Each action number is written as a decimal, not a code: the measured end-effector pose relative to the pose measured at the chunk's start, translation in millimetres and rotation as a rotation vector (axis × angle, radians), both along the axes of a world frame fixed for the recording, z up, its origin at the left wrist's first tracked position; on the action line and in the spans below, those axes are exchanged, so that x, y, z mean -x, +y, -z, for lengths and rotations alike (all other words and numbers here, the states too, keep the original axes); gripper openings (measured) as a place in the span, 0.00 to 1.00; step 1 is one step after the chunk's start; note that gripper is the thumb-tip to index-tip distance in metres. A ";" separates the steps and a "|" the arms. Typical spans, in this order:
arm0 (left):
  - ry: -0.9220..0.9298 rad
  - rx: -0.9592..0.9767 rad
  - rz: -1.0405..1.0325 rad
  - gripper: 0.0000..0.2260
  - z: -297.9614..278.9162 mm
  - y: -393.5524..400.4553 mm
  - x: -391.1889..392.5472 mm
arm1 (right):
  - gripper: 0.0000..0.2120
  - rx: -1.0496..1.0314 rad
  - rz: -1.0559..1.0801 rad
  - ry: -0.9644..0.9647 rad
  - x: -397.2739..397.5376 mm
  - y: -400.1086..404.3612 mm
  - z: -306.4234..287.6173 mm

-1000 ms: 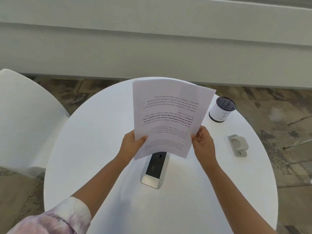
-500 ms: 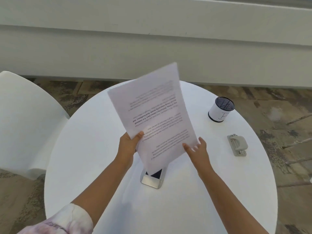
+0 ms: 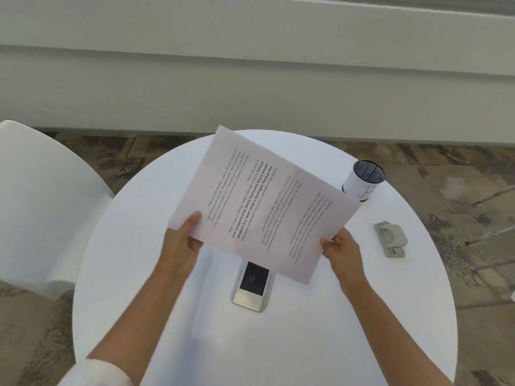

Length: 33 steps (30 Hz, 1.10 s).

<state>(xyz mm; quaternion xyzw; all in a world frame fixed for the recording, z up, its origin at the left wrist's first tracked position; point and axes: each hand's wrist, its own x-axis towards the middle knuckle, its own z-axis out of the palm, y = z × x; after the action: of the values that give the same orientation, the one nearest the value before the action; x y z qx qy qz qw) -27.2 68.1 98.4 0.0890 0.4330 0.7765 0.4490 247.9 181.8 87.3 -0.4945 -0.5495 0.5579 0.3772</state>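
A thin stack of printed white paper sheets hangs above the round white table, turned so its text lines run roughly sideways. My left hand pinches the stack's near left corner, thumb on top. At the stack's near right edge my right hand holds it with the fingers curled round the edge. The sheets hide the far part of a silver power outlet unit set in the table.
A white cylindrical pen holder with a dark mesh rim stands at the table's far right, partly behind the paper. A grey hole punch lies right of my right hand. A white chair stands at left. A pale wall runs behind.
The sheets have been rotated from upright, text upside down, to lying sideways. Both hands shifted their hold along the edges and spread further apart.
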 end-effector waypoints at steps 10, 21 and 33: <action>0.599 0.284 0.212 0.12 -19.8 2.6 18.7 | 0.08 -0.189 0.008 -0.069 -8.4 16.2 -16.5; 0.512 0.401 0.209 0.08 34.0 -18.1 -11.5 | 0.13 -0.072 -0.012 -0.220 -7.9 11.5 19.1; 0.284 0.294 0.171 0.12 39.0 -19.4 -32.7 | 0.24 0.177 0.208 -0.269 4.9 -1.6 18.1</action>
<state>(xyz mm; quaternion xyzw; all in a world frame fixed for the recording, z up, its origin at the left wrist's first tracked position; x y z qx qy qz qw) 5.6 48.7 59.4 0.1676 0.5913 0.6437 0.4560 243.0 180.2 69.2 -0.6500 -0.4897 0.4909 0.3111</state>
